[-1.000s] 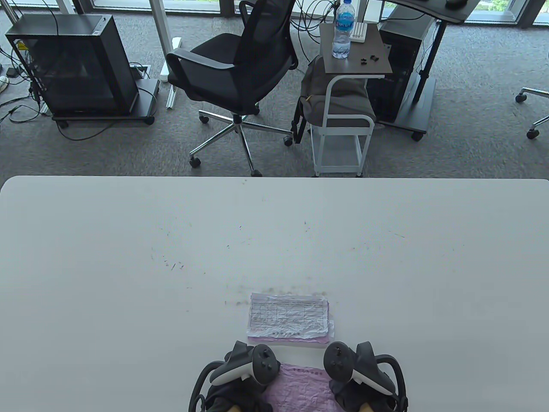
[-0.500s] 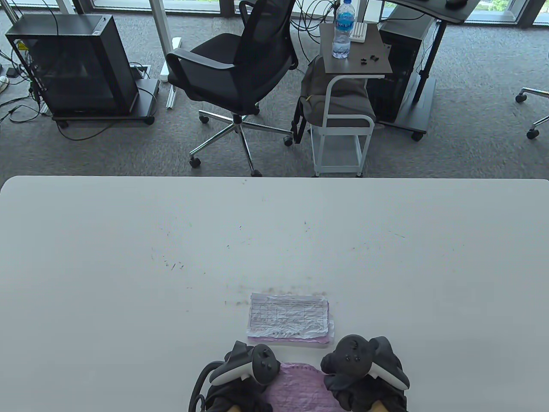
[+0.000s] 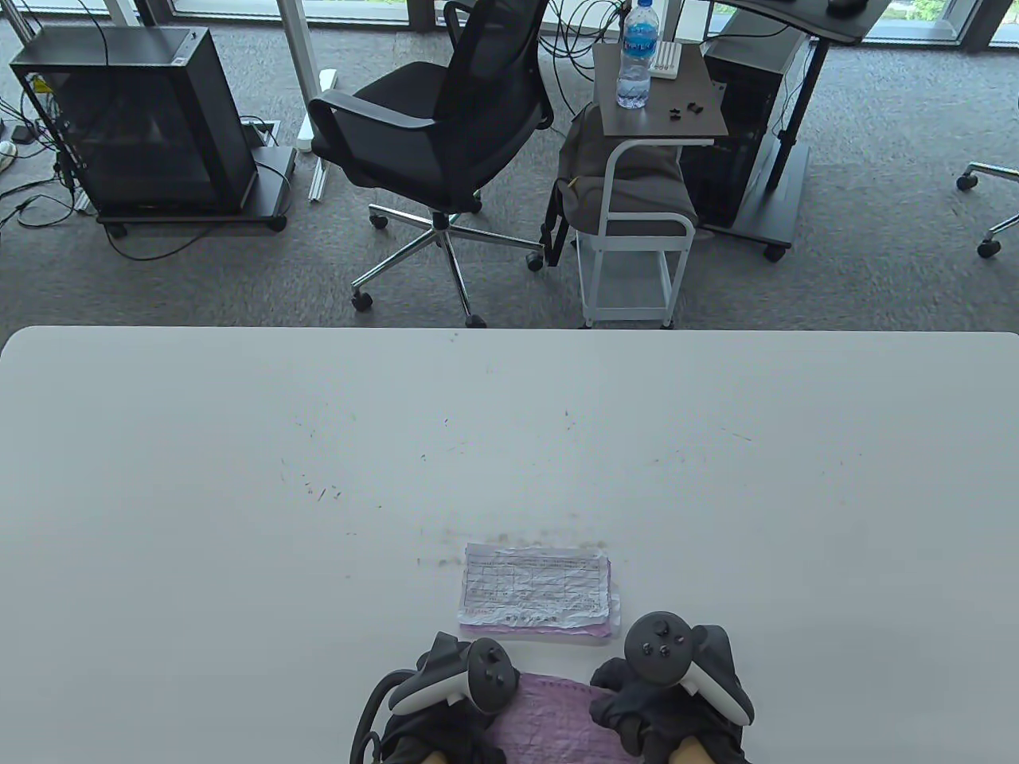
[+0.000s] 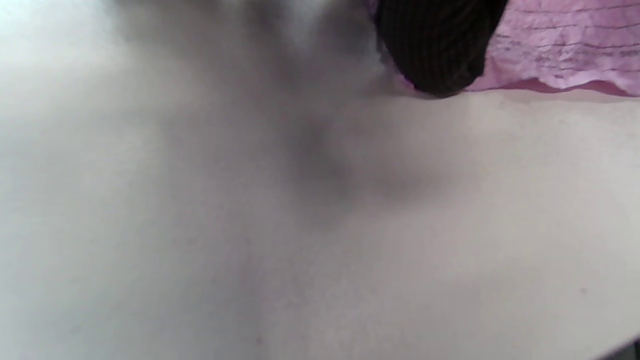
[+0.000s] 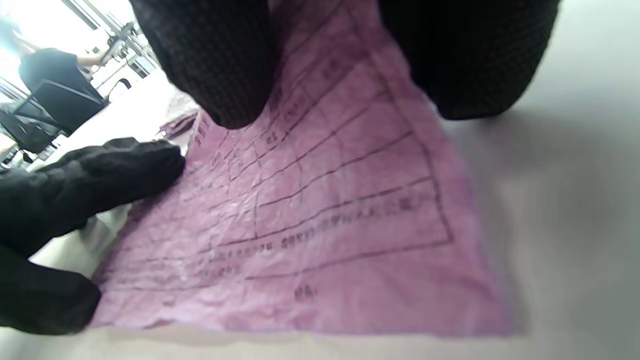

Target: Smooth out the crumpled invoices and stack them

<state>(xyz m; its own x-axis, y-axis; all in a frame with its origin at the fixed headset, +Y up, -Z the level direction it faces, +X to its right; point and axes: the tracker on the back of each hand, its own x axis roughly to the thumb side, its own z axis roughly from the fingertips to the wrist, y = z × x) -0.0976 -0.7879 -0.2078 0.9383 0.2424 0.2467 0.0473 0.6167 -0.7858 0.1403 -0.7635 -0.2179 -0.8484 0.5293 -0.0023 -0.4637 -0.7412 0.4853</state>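
Since a second ago the right hand has rolled, so its tracker now faces up and sits nearer the stack of flattened invoices, while the left hand has stayed where it was.

Taking the pink invoice as the landmark, it lies on the white counter at the near edge, just on the near side of the stack and close to it without clearly touching.

On the invoice's left edge rests the left hand. The left wrist view shows one gloved fingertip down at the paper's rim, with the wrinkled pink sheet beside it and bare counter below. Whether that grip is apart or together I cannot tell, since the fingers are mostly hidden under the tracker.

On the invoice's right edge sits the right hand. In the right wrist view two of its fingers hang spread over the printed grid of the pink sheet, their tips at the paper; whether they press it or pinch it I cannot tell. The left hand's fingers lie flat at the far side of the sheet in that same view. The paper is creased but largely spread out.

Beyond the invoice, the stack has a white gridded sheet on top with pink edges showing beneath.
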